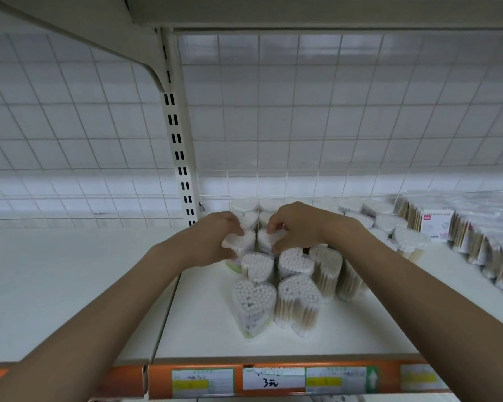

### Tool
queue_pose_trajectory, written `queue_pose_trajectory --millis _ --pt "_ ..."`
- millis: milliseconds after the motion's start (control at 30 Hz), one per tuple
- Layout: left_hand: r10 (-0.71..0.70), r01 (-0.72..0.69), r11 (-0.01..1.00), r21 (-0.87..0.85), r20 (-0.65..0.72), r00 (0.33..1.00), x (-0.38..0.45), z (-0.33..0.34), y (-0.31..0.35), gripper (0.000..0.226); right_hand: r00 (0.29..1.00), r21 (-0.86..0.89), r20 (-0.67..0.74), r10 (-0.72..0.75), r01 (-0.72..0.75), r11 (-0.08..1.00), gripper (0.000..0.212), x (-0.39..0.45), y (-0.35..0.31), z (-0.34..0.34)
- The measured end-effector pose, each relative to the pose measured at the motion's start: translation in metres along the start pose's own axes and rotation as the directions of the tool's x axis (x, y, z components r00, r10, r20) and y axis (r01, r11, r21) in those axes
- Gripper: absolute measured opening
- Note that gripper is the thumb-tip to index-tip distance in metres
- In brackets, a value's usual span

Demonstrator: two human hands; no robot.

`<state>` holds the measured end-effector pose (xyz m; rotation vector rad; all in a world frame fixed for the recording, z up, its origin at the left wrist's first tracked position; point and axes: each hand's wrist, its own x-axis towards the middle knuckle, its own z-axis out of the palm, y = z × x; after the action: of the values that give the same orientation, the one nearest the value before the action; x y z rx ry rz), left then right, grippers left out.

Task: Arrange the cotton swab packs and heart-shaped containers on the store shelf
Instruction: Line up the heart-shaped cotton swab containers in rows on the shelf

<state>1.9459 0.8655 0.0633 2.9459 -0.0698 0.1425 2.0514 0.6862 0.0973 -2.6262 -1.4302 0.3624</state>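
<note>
Left hand (212,242) fingers curl around one clear plastic heart-shaped container of cotton swabs (238,242) on the white store shelf (375,329). Right hand (296,227) pinches the adjacent heart-shaped container (266,240), mid-shelf, touching the first.

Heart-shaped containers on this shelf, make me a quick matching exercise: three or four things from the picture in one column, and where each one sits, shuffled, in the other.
Things:
1. left hand
2. right hand
3. handwritten price tag
4. cotton swab packs

Places:
A. on the orange shelf edge
B. far right of the shelf
C. gripping the left of two heart-shaped containers
D. gripping the right one

Pairs: 1-C, 2-D, 3-A, 4-B
</note>
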Motion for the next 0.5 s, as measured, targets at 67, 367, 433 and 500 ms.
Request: queue_pose_trajectory --millis 67,367,433,500 --pt "-0.003 0.002 1.0 -0.008 -0.043 0.999 0.0008 0.0016 -0.002 0.037 1.0 -0.024 -0.023 -0.013 0.012 1.0 0.042 -0.0002 -0.0013 0.001" --pt "0.085 -0.09 0.995 -0.045 -0.105 0.991 0.0042 0.0067 -0.0015 0.025 0.998 -0.064 -0.055 -0.007 0.004 0.998 0.038 -0.0021 -0.001 0.0011" --pt "0.09 -0.095 0.994 -0.046 -0.107 0.99 0.0054 0.006 -0.0023 0.024 0.998 -0.064 -0.055 -0.006 0.002 0.998 0.039 -0.0021 -0.0009 0.0014" --pt "0.098 -0.103 0.994 -0.041 -0.111 0.989 0.0059 0.0049 -0.0026 0.024 0.999 -0.063 -0.053 -0.004 0.001 0.998 0.039 -0.0016 -0.0009 0.0018"
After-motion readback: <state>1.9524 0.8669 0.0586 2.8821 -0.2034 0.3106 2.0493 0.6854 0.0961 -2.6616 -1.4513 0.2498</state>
